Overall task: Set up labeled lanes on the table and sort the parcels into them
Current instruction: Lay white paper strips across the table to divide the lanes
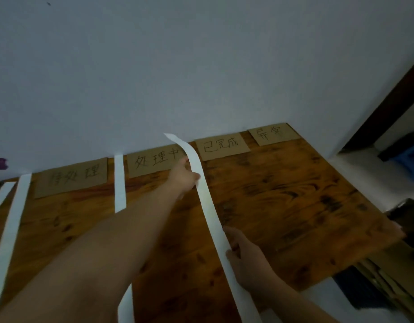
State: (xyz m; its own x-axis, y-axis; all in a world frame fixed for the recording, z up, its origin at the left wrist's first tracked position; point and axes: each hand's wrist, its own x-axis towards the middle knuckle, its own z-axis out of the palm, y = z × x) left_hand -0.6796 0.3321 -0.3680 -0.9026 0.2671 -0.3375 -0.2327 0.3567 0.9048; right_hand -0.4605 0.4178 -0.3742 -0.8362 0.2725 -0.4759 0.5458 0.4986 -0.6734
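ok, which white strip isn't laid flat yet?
The white strip between the 处理中 card and the 已完成 card: left hand and right hand hold it, its far end curling up off the table. The other strips lie flat.

Four handwritten cardboard labels (70,177) sit along the worktop's (283,194) back edge, white strips (120,183) between them, the rightmost strip (208,206) curling upward.
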